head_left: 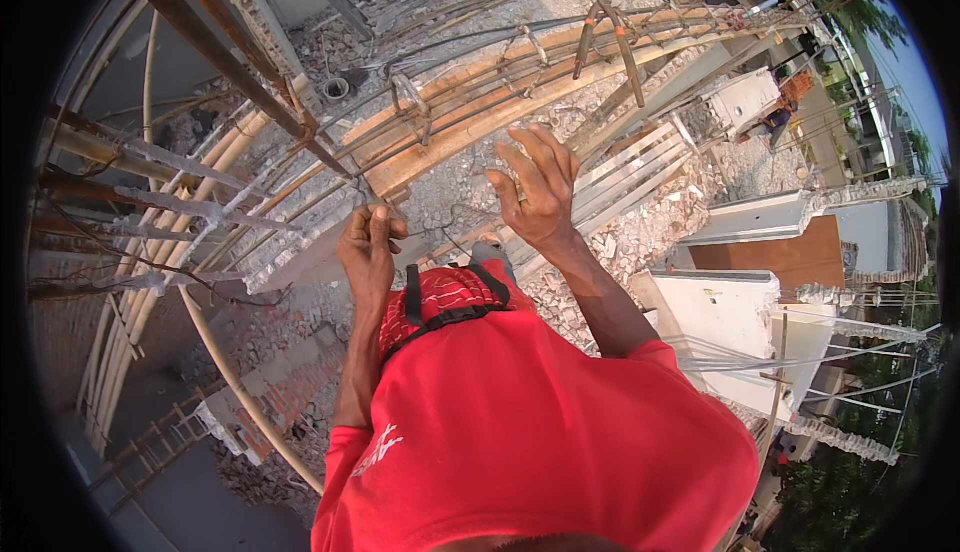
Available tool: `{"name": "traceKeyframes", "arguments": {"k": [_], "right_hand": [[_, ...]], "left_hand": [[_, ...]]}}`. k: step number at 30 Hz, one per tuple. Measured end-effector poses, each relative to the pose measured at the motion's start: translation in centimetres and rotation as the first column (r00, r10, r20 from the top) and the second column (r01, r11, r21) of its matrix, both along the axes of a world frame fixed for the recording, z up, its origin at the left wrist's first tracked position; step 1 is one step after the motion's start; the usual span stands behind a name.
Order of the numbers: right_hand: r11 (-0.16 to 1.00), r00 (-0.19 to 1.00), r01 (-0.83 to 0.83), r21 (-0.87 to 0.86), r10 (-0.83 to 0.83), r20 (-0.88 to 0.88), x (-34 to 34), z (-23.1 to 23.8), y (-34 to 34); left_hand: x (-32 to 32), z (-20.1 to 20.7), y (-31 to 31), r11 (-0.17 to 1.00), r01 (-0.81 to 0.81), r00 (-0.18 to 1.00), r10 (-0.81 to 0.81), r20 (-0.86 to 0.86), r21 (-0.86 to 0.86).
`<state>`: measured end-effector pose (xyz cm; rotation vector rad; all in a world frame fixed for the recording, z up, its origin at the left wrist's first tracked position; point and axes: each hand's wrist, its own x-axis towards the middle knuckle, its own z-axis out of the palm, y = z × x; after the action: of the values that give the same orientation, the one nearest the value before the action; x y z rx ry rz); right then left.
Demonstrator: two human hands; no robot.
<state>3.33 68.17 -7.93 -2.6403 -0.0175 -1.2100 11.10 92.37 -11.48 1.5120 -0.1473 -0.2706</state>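
My left hand (368,252) is closed in a pinch, thumb against the fingers, beside the near end of the steel reinforcing bars (385,155). From its fingertips a thin dark wire (432,231) seems to run rightward in front of my body. To the right, my right hand (537,192) is raised with fingers apart and slightly curled, and nothing shows in it. Beyond both hands the bars stretch away over wooden boards (470,130), with bent steel stirrups (412,112) around them. Pincers with orange-brown handles (612,37) rest across the bars farther off.
Rusty upright bars (235,72) and bamboo poles (135,317) crowd the left. Broken concrete rubble (640,217) lies below on the right, near pale slatted panels (630,177) and white wall slabs (715,317). A curved bamboo pole (235,382) rises at lower left.
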Motion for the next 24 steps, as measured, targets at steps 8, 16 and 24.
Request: {"name": "traceKeyframes", "arguments": {"k": [8,16,24], "right_hand": [[-0.125,0.872,0.343,0.931,0.411,-0.266,5.0,3.3,-24.2],[-0.03,0.924,-0.211,0.977,0.321,0.209,5.2,0.9,-18.6],[-0.272,0.67,-0.386,0.881,0.574,0.471,1.6,0.7,-6.5]], "left_hand": [[-0.4,-0.1,0.7,0.999,0.041,0.995,-0.043,-0.095,-0.015],[-1.2,1.6,-0.3,0.967,-0.016,0.983,-0.031,-0.181,-0.254],[-1.2,2.3,-0.6,0.937,-0.09,0.916,-0.055,-0.397,-0.337]]}}
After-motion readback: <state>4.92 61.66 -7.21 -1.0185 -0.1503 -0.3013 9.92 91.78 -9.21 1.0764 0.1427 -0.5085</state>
